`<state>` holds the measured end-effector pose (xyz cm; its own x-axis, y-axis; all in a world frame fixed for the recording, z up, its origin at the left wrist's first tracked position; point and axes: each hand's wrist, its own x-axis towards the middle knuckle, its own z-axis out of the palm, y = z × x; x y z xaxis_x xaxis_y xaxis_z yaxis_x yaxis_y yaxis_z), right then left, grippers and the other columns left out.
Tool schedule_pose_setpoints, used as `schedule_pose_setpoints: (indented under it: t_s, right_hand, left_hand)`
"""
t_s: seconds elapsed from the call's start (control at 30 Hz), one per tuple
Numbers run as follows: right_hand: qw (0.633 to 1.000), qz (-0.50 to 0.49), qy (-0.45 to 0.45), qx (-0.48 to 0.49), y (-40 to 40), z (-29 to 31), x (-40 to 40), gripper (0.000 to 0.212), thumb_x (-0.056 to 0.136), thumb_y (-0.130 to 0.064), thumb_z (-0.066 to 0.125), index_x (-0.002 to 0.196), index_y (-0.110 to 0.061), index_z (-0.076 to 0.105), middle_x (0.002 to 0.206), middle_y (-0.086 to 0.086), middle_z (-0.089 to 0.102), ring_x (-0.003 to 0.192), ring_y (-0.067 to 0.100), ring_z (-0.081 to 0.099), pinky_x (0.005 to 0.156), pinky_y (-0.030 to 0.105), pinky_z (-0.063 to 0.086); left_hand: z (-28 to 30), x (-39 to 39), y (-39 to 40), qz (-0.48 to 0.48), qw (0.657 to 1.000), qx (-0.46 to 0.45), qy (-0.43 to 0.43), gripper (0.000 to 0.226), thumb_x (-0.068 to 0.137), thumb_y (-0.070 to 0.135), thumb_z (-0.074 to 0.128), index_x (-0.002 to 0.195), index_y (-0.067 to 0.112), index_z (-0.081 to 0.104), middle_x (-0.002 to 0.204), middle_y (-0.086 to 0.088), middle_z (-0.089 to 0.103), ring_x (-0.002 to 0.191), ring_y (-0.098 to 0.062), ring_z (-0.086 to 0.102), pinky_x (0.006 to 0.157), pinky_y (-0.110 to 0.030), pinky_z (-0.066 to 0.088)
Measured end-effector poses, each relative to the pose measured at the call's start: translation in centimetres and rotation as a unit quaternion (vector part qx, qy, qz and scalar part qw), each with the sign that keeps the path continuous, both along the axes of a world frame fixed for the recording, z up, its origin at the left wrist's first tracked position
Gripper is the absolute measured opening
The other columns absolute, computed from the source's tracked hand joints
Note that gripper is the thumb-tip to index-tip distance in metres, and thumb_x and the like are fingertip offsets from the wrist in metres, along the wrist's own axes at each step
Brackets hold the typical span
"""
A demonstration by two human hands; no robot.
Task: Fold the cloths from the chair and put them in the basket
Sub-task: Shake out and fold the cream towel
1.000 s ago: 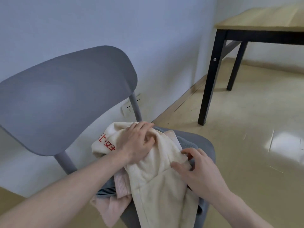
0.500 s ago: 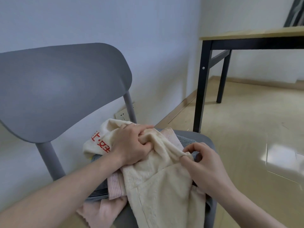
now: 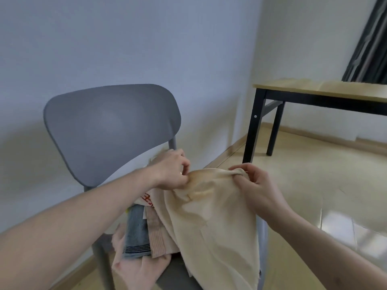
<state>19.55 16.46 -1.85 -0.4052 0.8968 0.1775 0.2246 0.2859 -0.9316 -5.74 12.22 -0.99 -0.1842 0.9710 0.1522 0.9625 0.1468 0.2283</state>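
A cream towel [image 3: 211,225] hangs lifted above the seat of a grey chair [image 3: 111,126]. My left hand [image 3: 171,170] pinches its top edge on the left. My right hand [image 3: 257,189] grips the same edge on the right, so the cloth stretches between them and drapes down over the seat. Under it lie a blue-grey striped cloth [image 3: 136,235], a pink cloth [image 3: 136,271] hanging off the front, and a white cloth with red print [image 3: 147,200]. No basket is in view.
A wooden table with black legs [image 3: 314,93] stands to the right near the wall corner. Dark curtains [image 3: 368,38] hang at the upper right. Glossy beige floor [image 3: 314,195] spreads right of the chair.
Both hands have lifted the cream towel up off the pile and drawn its top edge apart. The camera has tilted up and back, showing more of the wall and table.
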Motion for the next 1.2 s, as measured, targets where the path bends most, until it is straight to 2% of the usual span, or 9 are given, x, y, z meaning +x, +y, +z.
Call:
schedule_pose_setpoints:
  t_s: [0.1, 0.23, 0.37, 0.6, 0.7, 0.8, 0.9, 1.07, 1.2]
  right_hand:
    - [0.999, -0.009, 0.014, -0.030, -0.4, 1.4, -0.2, 0.017, 0.102, -0.030, 0.060, 0.097, -0.028, 0.076, 0.091, 0.001, 0.077, 0.090, 0.022, 0.073, 0.078, 0.037, 0.058]
    - [1.000, -0.005, 0.008, -0.023, -1.8, 3.4, 0.5, 0.016, 0.100, -0.029, 0.063, 0.092, -0.023, 0.076, 0.088, 0.006, 0.075, 0.078, 0.018, 0.067, 0.070, 0.033, 0.054]
    - [0.989, 0.048, -0.132, 0.043, -4.1, 3.9, 2.1, 0.018, 0.095, -0.022, 0.060, 0.079, -0.023, 0.067, 0.072, -0.005, 0.064, 0.067, 0.012, 0.058, 0.062, 0.024, 0.046]
    - [0.949, 0.040, -0.309, 0.037, -6.7, 4.9, 7.1, 0.021, 0.087, -0.008, 0.052, 0.069, -0.015, 0.059, 0.067, 0.000, 0.057, 0.061, 0.015, 0.051, 0.056, 0.025, 0.041]
    - [0.981, -0.016, -0.194, -0.010, -6.2, 8.3, 8.9, 0.019, 0.096, -0.008, 0.052, 0.088, -0.008, 0.069, 0.086, 0.009, 0.068, 0.079, 0.024, 0.066, 0.066, 0.038, 0.060]
    - [0.996, -0.056, -0.062, -0.016, -6.6, 13.6, 10.1, 0.018, 0.100, -0.012, 0.056, 0.102, -0.011, 0.074, 0.101, 0.013, 0.074, 0.091, 0.028, 0.073, 0.066, 0.035, 0.062]
    - [1.000, -0.004, -0.024, 0.004, -8.1, 18.2, 9.7, 0.019, 0.100, -0.015, 0.060, 0.111, -0.016, 0.076, 0.102, 0.007, 0.078, 0.092, 0.021, 0.074, 0.069, 0.030, 0.061]
    - [0.999, 0.043, -0.008, 0.014, -12.5, 21.6, 8.3, 0.016, 0.093, -0.011, 0.068, 0.108, -0.014, 0.072, 0.094, 0.007, 0.075, 0.080, 0.016, 0.074, 0.058, 0.024, 0.060]
    - [0.999, 0.036, 0.014, -0.007, -13.9, 20.7, 8.9, 0.030, 0.086, -0.016, 0.081, 0.112, -0.015, 0.065, 0.100, 0.003, 0.070, 0.086, 0.013, 0.070, 0.057, 0.023, 0.057]
  left_hand:
    - [1.8, -0.3, -1.1, 0.019, 0.989, 0.087, -0.116, 0.022, 0.084, 0.036, 0.050, 0.072, 0.019, 0.056, 0.084, 0.009, 0.061, 0.081, -0.018, 0.058, 0.074, -0.037, 0.049]
    - [5.1, 0.5, -3.2, 0.054, 0.942, 0.250, -0.218, 0.023, 0.097, 0.019, 0.051, 0.075, 0.012, 0.049, 0.065, 0.003, 0.047, 0.063, -0.016, 0.042, 0.059, -0.032, 0.035]
    - [9.6, 2.6, -5.1, 0.026, 0.930, 0.295, -0.216, 0.021, 0.095, 0.020, 0.052, 0.076, 0.019, 0.043, 0.064, 0.008, 0.042, 0.060, -0.014, 0.037, 0.061, -0.033, 0.036]
    - [16.1, 4.7, -10.9, 0.048, 0.927, 0.342, -0.145, 0.015, 0.091, 0.030, 0.058, 0.081, 0.023, 0.049, 0.070, 0.008, 0.056, 0.066, -0.017, 0.051, 0.064, -0.035, 0.044]
    - [18.3, 3.9, -12.7, 0.105, 0.945, 0.294, -0.100, 0.012, 0.091, 0.029, 0.058, 0.082, 0.023, 0.053, 0.078, 0.004, 0.060, 0.072, -0.019, 0.055, 0.061, -0.032, 0.041]
    - [19.8, 4.5, -14.6, 0.139, 0.977, 0.137, -0.086, 0.003, 0.091, 0.018, 0.058, 0.093, 0.020, 0.057, 0.093, -0.001, 0.062, 0.081, -0.018, 0.057, 0.065, -0.030, 0.046]
    - [20.2, 7.2, -16.0, 0.090, 0.994, 0.001, -0.062, 0.033, 0.085, 0.017, 0.069, 0.113, 0.022, 0.054, 0.115, 0.004, 0.061, 0.101, -0.017, 0.060, 0.081, -0.033, 0.054]
    - [18.8, 14.9, -17.7, -0.076, 0.986, 0.002, -0.147, 0.079, 0.070, 0.043, 0.089, 0.134, 0.031, 0.044, 0.124, 0.015, 0.055, 0.112, -0.008, 0.058, 0.093, -0.030, 0.053]
    - [17.2, 17.3, -17.2, -0.079, 0.976, 0.073, -0.190, 0.043, 0.076, 0.045, 0.084, 0.108, 0.024, 0.063, 0.101, 0.008, 0.068, 0.089, -0.011, 0.066, 0.079, -0.033, 0.057]
